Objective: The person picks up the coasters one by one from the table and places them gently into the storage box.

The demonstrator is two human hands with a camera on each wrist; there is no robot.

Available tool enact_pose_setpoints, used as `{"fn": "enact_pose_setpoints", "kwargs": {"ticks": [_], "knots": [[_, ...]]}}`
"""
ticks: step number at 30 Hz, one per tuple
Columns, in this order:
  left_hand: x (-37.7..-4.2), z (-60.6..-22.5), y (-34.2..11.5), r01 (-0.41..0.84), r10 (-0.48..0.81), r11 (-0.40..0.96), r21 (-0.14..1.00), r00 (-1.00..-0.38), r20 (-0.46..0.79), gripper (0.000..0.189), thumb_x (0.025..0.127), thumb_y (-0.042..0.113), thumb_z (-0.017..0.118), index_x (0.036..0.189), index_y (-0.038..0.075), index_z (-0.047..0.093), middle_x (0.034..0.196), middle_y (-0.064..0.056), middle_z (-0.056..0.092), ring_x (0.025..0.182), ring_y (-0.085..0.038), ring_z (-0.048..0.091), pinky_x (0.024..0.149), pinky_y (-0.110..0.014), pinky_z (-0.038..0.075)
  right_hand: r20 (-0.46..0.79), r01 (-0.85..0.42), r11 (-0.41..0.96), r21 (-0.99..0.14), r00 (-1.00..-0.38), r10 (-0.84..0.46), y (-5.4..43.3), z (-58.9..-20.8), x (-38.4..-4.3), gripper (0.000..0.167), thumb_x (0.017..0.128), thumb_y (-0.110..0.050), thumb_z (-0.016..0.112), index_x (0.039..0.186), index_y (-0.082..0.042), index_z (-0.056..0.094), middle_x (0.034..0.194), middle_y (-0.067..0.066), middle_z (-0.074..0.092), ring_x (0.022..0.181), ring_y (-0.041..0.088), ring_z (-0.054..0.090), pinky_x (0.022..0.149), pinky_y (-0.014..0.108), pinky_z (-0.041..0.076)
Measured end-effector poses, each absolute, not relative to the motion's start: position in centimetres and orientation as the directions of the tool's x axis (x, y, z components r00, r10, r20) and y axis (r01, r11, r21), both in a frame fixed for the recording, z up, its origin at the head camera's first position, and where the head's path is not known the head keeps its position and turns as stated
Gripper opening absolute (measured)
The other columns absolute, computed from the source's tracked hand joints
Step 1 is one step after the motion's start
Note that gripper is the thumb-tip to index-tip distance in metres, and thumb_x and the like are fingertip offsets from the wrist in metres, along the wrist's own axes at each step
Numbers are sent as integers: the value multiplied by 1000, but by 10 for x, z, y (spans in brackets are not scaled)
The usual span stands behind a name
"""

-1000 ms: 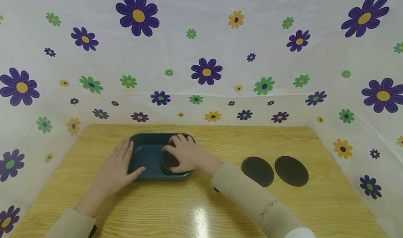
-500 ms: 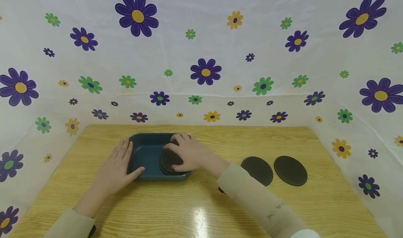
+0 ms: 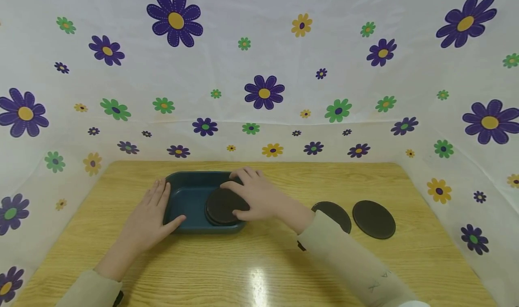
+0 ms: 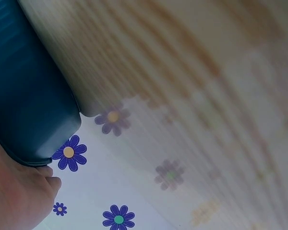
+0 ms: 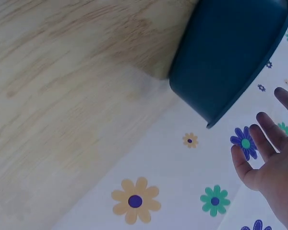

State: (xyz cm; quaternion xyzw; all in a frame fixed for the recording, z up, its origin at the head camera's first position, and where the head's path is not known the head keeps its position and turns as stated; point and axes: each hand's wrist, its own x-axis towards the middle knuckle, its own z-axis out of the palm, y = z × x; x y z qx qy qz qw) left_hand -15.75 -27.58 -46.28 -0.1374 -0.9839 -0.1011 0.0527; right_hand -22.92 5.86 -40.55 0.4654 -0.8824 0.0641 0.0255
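Note:
A dark blue rectangular tray (image 3: pixel 188 203) stands on the table in the head view. Black round coasters lie at its right end, the top one (image 3: pixel 223 206) slightly offset over what looks like another beneath. My left hand (image 3: pixel 147 217) rests along the tray's left side, fingers straight, thumb over the near rim. Above the tray's right end hovers my right hand (image 3: pixel 259 196), fingers spread and apart from the coasters; the right wrist view shows this hand (image 5: pixel 278 172) holding nothing. In the left wrist view the left hand (image 4: pixel 21 191) touches the tray's rim.
Two more black discs lie on the wooden table (image 3: pixel 251 262) to the right: one disc (image 3: pixel 334 214) partly behind the right sleeve, the other disc (image 3: pixel 374 220) farther right. A white flower-patterned cloth (image 3: pixel 227 63) stands around the table's back and sides.
My right hand has come off the black coaster and drawn up and to the right, with its fingers spread; the coaster stays in the tray. The left hand has kept its place.

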Motion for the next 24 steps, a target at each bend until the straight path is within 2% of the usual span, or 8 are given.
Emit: {"fn": "enact_pose_setpoints", "kwargs": {"ticks": [8,16,24], "knots": [[-157,-463,-276,282,260,940,192,-957,132,107,100,63,61,165,-11,19,174,-32,15,163,-49,15,132,-62,22,139,-808,578,-111,-589,-796,90,-402,-221,68,94,-42,77,154,-24,52,156,12,46,145,33,43,119,57,40],[-158,-462,-277,282,260,940,192,-956,134,107,100,64,59,165,-10,19,174,-32,17,163,-49,15,133,-61,20,178,-790,604,-107,-612,-770,126,-413,-219,69,91,-38,80,152,-19,55,153,14,49,141,35,46,115,60,44],[-158,-463,-276,285,264,939,192,-956,128,107,100,65,58,165,-10,18,174,-32,16,163,-49,16,134,-60,20,172,-726,681,-98,-686,-707,166,-430,-215,68,92,-38,79,153,-21,54,149,13,52,138,35,50,112,60,47]]}}
